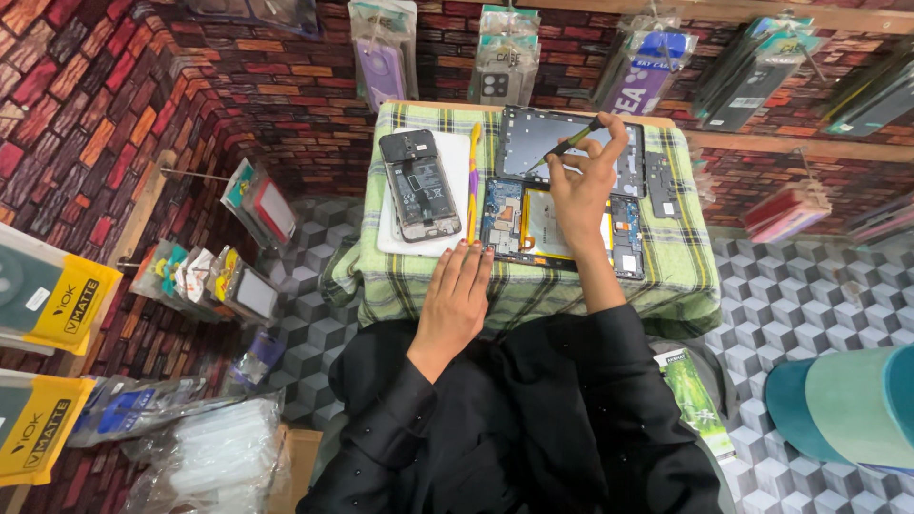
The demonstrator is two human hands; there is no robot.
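Above opened tablet (562, 224), right hand (579, 186) grip, screwdriver (569, 145) tip pointing lower-left

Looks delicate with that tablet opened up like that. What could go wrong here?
The right hand holds a thin pointed tool over the opened tablet; a slip might scratch its exposed boards. The left hand steadies only the tablet's near edge, so it may shift on the checked cloth. The opened phone lies loose close by and could be knocked.

Green-yellow plaid cloth (533, 290); black sleeves (533, 400); red-orange brick-pattern wall (86, 114) (grey cube-pattern floor (819, 295)); yellow-purple tool (473, 181).
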